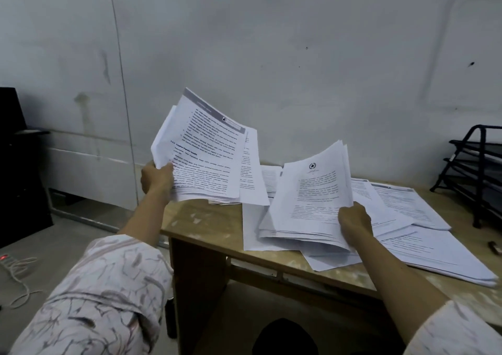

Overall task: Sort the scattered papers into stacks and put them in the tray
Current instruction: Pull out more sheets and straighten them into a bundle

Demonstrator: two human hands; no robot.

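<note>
My left hand (156, 179) grips a thick bundle of printed papers (209, 153) by its lower left corner, raised above the left end of the wooden table (206, 227). My right hand (354, 225) holds a second bundle (309, 197) with a star emblem on its top sheet, its lower edge just over the tabletop. More scattered papers (423, 235) lie spread across the right half of the table. The black tiered wire tray (474, 172) stands at the far right end, with nothing visible in it.
A grey wall rises behind the table. A dark cabinet (19, 164) stands at the left, with a power strip and cord (13, 270) on the floor. A small dark object (494, 247) lies near the table's right edge.
</note>
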